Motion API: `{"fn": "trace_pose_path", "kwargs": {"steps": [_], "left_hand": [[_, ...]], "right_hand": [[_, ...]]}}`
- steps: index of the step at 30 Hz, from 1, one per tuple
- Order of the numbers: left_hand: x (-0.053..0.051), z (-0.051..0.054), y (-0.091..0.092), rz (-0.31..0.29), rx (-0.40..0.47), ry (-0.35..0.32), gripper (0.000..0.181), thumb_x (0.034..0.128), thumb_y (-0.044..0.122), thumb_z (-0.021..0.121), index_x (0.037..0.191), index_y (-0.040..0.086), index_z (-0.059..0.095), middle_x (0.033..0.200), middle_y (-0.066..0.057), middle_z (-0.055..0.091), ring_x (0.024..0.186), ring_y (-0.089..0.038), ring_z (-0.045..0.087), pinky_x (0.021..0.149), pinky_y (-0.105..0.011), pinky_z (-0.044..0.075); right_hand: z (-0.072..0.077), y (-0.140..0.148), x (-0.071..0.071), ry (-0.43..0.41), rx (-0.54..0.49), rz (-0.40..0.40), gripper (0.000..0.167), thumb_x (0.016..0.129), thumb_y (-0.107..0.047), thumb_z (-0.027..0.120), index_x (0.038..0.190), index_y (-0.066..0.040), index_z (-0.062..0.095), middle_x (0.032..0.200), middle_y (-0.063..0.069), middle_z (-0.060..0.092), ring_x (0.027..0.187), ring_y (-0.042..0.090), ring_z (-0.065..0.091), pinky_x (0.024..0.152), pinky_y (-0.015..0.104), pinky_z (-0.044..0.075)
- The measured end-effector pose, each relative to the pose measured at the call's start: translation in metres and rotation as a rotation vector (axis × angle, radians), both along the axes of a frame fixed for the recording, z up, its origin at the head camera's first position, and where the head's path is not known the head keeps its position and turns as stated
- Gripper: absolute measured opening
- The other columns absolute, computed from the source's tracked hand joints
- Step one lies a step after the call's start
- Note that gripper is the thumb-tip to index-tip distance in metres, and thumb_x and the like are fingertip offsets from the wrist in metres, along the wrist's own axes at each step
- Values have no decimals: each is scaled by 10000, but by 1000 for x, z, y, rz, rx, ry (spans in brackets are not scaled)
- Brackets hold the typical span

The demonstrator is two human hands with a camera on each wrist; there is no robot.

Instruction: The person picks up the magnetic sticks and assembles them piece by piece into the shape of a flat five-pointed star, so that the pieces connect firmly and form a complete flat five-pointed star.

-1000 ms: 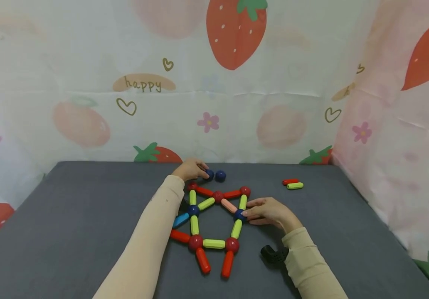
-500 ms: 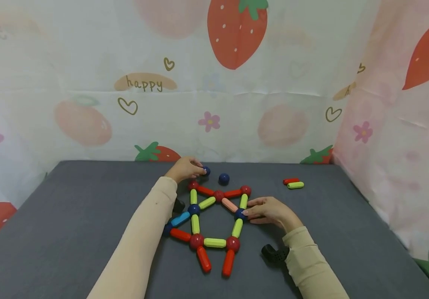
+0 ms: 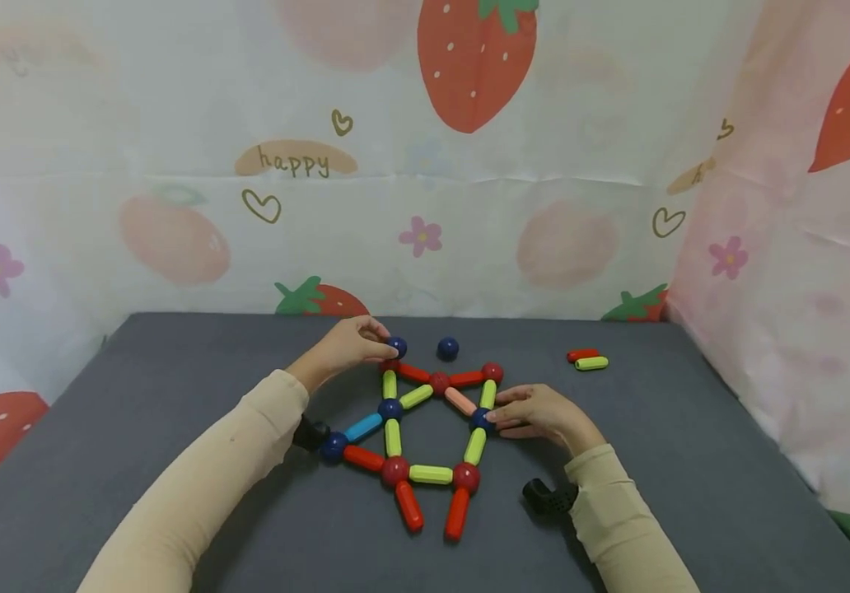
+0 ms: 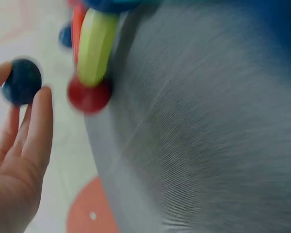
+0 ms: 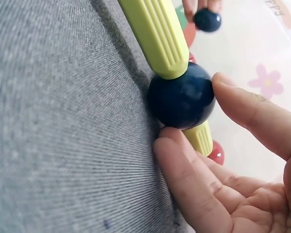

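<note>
My left hand (image 3: 347, 347) pinches a dark blue ball (image 4: 22, 81) between thumb and fingers. In the head view it is just above the red ball (image 3: 391, 366) at the far left corner of a flat figure of rods and balls; the left wrist view shows a gap between them. My right hand (image 3: 544, 414) holds another blue ball (image 5: 182, 96) on the figure's right side, thumb and fingertips against it. Yellow-green rods (image 3: 431, 474), red rods (image 3: 408, 506), a blue rod (image 3: 362, 427) and a pink rod (image 3: 460, 401) join the red and blue balls.
A loose blue ball (image 3: 448, 348) lies behind the figure. A red rod (image 3: 582, 355) and a yellow-green rod (image 3: 591, 363) lie side by side at the back right of the grey table (image 3: 692, 494). A patterned cloth (image 3: 469, 189) hangs behind.
My left hand has taken one of the two loose blue balls and carried it left, then down beside the far left red ball. My right hand keeps its place.
</note>
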State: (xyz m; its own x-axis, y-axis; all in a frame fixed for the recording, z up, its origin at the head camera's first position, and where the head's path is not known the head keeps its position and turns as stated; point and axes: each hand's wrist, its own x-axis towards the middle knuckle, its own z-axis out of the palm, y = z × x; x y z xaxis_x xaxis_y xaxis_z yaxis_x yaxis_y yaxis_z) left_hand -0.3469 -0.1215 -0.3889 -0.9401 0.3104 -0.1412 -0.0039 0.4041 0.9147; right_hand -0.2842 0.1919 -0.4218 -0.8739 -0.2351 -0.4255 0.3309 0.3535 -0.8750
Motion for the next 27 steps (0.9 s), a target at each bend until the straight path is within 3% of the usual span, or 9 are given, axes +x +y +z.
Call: {"fn": "trace_pose_path", "kwargs": {"steps": [7, 12, 15, 20, 27], "left_hand": [[45, 6, -11, -56, -114, 9, 366, 890, 224, 747, 1215, 92, 641, 1230, -128, 665, 1144, -280, 591, 1018, -478, 495], [72, 6, -13, -61, -115, -18, 317, 878, 230, 761, 1163, 120, 679, 1168, -84, 692, 1099, -242, 604, 973, -420, 521], [82, 3, -9, -73, -96, -37, 305, 868, 223, 773, 1142, 116, 692, 1135, -67, 709, 1064, -214, 613, 949, -392, 529], [100, -2, -9, -108, -47, -51, 313, 855, 214, 786, 1127, 85, 697, 1091, -72, 721, 1013, -177, 622, 902, -363, 542], [131, -10, -6, -147, 52, -111, 314, 840, 169, 800, 1103, 33, 697, 1042, -76, 753, 915, -125, 675, 808, -268, 560]], "right_hand": [[0, -5, 6, 3, 56, 5, 468, 894, -130, 743, 1275, 86, 578, 1086, 154, 711, 851, 151, 716, 835, 350, 609], [1, -4, 20, -17, 60, 32, 421, 899, -194, 745, 1211, 69, 644, 962, 81, 747, 812, 133, 720, 784, 313, 615], [3, 1, 33, -69, 27, 83, 374, 913, -225, 727, 1152, 59, 677, 925, 73, 752, 801, 130, 722, 768, 299, 615], [3, 2, 55, -231, -112, 175, 319, 962, -214, 655, 1158, 35, 689, 940, 69, 754, 842, 129, 734, 805, 290, 609], [-4, -9, 80, -338, -217, 211, 300, 974, -200, 634, 1189, 0, 698, 966, 63, 760, 874, 120, 742, 833, 286, 603]]}}
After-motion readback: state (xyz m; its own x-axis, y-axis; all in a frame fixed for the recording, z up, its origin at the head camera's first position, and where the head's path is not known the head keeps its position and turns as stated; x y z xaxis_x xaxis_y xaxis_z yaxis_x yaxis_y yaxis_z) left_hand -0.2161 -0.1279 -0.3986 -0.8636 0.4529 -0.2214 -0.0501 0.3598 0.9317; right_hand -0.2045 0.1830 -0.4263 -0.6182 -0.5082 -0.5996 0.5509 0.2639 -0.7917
